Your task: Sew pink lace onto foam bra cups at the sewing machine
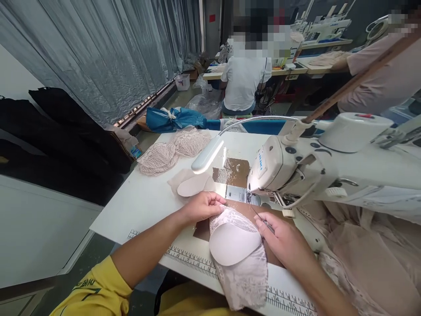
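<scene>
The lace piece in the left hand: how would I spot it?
Find the nearest JUKI sewing machine. Lower left of it, the left hand pinches the lace piece. Unlike the lace cups farther back, it bears a smooth pad and crosses the printed ruler.

The left sleeve [110,277] is short and yellow, with dark lettering [84,284] (too skewed to read). Left hand [202,206] and right hand [278,230] are bare.

The garment piece [235,245] lies before the sewing machine [271,164].
</scene>
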`<state>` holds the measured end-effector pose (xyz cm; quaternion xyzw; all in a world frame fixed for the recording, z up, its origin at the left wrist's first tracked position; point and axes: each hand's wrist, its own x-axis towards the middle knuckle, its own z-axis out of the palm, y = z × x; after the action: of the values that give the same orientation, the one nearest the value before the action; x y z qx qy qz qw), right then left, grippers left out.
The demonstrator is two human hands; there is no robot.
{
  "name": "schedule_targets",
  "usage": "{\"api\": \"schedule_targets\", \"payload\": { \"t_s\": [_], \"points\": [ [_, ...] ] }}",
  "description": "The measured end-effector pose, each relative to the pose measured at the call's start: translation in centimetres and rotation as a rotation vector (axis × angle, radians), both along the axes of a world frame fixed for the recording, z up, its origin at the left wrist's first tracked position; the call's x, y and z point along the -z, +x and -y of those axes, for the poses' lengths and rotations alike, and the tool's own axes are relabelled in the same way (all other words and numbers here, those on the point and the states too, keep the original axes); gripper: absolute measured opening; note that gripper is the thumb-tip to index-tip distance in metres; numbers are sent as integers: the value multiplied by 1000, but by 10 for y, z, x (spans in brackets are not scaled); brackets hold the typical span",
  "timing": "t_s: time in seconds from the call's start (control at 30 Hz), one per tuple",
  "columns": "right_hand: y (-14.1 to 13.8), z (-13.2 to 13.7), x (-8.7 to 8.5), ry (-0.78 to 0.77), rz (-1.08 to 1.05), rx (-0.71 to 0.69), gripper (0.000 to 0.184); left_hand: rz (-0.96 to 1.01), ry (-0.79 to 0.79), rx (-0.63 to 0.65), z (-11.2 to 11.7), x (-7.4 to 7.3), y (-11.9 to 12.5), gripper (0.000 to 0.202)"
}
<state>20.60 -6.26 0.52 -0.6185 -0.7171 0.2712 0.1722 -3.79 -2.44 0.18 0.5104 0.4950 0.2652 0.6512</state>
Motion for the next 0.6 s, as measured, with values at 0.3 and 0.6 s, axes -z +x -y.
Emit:
{"api": "schedule_targets", "payload": {
  "t_s": [0.3, 0.6],
  "points": [
    [26, -6, -9, 550, 497, -175, 26, -191, 68, 265, -44, -7, 21, 28],
    [1, -8, 9, 487, 379, -302, 41, -475, 147, 564, -80, -28, 40, 17]
  ]
}}
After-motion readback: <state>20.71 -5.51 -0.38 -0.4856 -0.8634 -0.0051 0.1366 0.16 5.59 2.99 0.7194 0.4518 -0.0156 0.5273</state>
